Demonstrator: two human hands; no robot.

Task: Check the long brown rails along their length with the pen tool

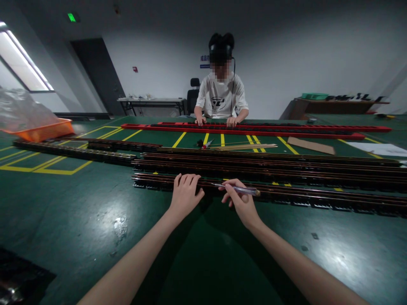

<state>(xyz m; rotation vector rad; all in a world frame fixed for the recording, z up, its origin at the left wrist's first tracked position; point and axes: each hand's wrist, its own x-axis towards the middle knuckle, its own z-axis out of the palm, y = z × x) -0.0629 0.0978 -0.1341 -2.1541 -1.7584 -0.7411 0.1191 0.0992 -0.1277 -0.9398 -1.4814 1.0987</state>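
Note:
My left hand (186, 193) lies over the nearest bundle of long, dark, glossy strips (305, 197), its fingers stretched across the top and its thumb apart. My right hand (241, 199) grips a thin screwdriver (246, 191) with a clear handle and a tan end. The metal shaft points left, just above the same strips, toward my left hand. Whether its tip touches them I cannot tell. Parallel to this bundle, more dark strips (254, 169) lie just behind it.
An orange basket (47, 130) with clear plastic bags stands at the left. Thin wooden sticks (244, 147), a cardboard piece (311, 145) and white paper (378, 148) lie farther back. Across the green table (104, 203), another person (221, 91) works at long red trays (286, 134).

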